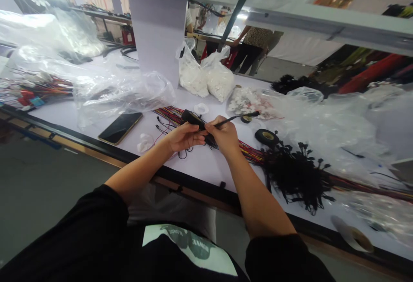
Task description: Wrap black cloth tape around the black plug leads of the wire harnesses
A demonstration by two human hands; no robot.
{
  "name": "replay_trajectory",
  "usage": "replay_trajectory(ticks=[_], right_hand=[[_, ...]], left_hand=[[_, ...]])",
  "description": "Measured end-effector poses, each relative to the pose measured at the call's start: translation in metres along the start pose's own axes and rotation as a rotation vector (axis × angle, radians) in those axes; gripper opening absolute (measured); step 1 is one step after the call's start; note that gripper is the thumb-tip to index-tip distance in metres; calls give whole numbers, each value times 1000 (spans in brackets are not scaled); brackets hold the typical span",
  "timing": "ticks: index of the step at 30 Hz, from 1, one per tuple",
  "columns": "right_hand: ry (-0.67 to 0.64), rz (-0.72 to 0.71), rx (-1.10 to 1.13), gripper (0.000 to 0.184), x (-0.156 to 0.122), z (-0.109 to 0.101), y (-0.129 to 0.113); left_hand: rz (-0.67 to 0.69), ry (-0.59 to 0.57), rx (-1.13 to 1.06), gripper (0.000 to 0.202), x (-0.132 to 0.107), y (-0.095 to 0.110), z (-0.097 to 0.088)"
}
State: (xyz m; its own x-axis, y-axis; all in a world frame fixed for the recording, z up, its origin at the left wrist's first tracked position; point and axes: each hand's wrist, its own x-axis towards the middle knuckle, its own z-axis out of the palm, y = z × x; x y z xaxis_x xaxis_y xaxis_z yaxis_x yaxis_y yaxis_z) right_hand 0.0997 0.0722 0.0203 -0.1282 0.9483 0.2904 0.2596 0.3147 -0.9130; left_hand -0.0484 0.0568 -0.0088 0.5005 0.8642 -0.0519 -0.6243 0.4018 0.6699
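Over the white table, my left hand (186,136) is closed around a roll of black tape (191,118), which is tilted up past the fingertips. Close against it, my right hand (223,135) pinches a thin black cable (235,118). The cable's connector end (254,114) sticks out to the right. Where tape and cable meet is hidden by my fingers. Beneath both hands runs a bundle of red, yellow and black wires (250,152), with small black connectors (158,119) on loose leads to the left.
A phone (121,128) lies at left. To the right are another black tape roll (267,137) and a heap of black connectors (293,174). Bags of white parts (206,78) stand behind, below a shelf (290,19). A cardboard-core roll (353,237) sits near the front edge. Someone stands beyond (254,43).
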Motion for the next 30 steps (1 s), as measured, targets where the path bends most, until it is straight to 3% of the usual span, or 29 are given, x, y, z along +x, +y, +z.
replay_trajectory(ticks=[3,7,10,13,15,17,21,26,30], right_hand=[[89,75,96,24,2,1,1],[141,232,292,28,4,0,-2],[164,226,274,29,5,-5,-5],[109,120,183,26,4,-10,-6],[44,46,131,23,3,-10,-7],[-2,-20,90,22,0,-9,-9],[4,-79,14,18,-3,-2,-10],[81,-10,114,22,-3,12,1],[88,82,263,25,-3,22,8]], left_hand=[[82,-7,87,21,-2,-3,5],[215,4,409,42,-11,-3,10],[220,-101,602,63,-16,2,11],[190,-159,642,46,-14,4,10],[281,-48,639,33,-10,2,8],[379,78,667,32,-5,-1,7],[443,199,902,23,-1,-4,5],[628,325,1268,11,-1,-5,4],[599,384,1339,8,0,-7,5]])
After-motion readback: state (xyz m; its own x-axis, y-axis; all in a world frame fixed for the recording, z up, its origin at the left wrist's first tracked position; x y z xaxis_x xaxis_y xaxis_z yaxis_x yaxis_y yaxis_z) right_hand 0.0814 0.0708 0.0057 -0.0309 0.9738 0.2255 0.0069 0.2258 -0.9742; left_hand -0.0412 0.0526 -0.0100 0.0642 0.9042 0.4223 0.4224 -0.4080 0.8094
